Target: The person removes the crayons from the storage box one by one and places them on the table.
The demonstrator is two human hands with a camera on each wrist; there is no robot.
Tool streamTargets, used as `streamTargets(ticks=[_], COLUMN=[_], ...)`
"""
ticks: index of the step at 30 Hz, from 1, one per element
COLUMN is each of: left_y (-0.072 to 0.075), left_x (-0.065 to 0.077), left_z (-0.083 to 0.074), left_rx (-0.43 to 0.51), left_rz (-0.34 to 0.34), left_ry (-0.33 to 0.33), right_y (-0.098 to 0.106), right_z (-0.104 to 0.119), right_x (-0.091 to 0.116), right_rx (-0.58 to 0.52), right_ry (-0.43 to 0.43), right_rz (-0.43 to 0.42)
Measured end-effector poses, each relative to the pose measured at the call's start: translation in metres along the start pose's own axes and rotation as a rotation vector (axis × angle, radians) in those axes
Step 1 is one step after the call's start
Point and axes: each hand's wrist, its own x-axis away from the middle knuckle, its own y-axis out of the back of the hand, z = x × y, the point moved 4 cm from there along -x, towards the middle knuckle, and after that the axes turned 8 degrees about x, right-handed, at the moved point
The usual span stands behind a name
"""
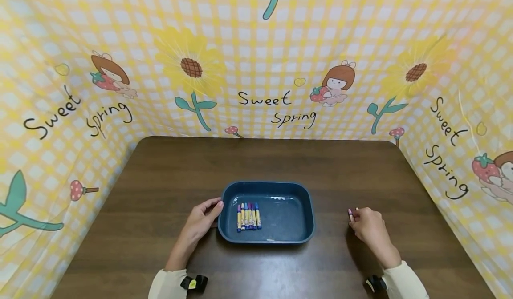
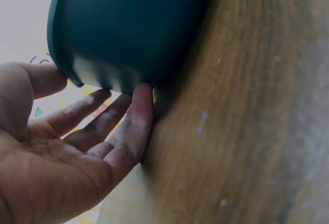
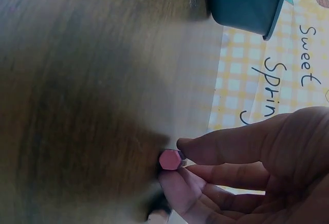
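Observation:
A dark blue tray [image 1: 286, 219] stands on the table, with several crayons [image 1: 248, 217] side by side in its left part, yellow-wrapped with dark blue ends. My left hand [image 1: 201, 219] is at the tray's left end. In the left wrist view, its thumb lies at the rim and the relaxed fingers [image 2: 141, 108] touch the outer wall. To the right of the tray, my right hand [image 1: 369, 228] pinches a crayon with a pink six-sided end [image 3: 170, 160] between thumb and forefinger, close to the tabletop. Another crayon with a peach-coloured tip [image 3: 158, 216] shows partly beside it.
The brown wooden table [image 1: 192, 165] has rounded far corners. Yellow checked cloth [image 1: 256, 58] with printed flowers and lettering hangs behind it and along both sides. A black strap device [image 1: 194, 283] is worn on each wrist, over pale sleeves.

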Motion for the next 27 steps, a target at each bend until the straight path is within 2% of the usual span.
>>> streamTargets(ticks=[9, 14, 20, 27], left_y=[-0.001, -0.002, -0.002, -0.002], left_x=[0.001, 0.003, 0.002, 0.002], left_z=[0.003, 0.001, 0.001, -0.002], left_rx=[0.004, 0.007, 0.003, 0.027], left_rz=[-0.020, -0.016, -0.009, 0.006], left_ry=[0.010, -0.005, -0.002, -0.001], right_y=[0.008, 0.023, 0.028, 0.031], right_z=[0.002, -0.001, -0.008, 0.002], right_x=[0.005, 0.004, 0.003, 0.000], right_rx=[-0.017, -0.124, -0.285, -0.360], right_ry=[-0.008, -0.060, -0.100, -0.100], right_rz=[-0.006, -0.001, -0.010, -0.009])
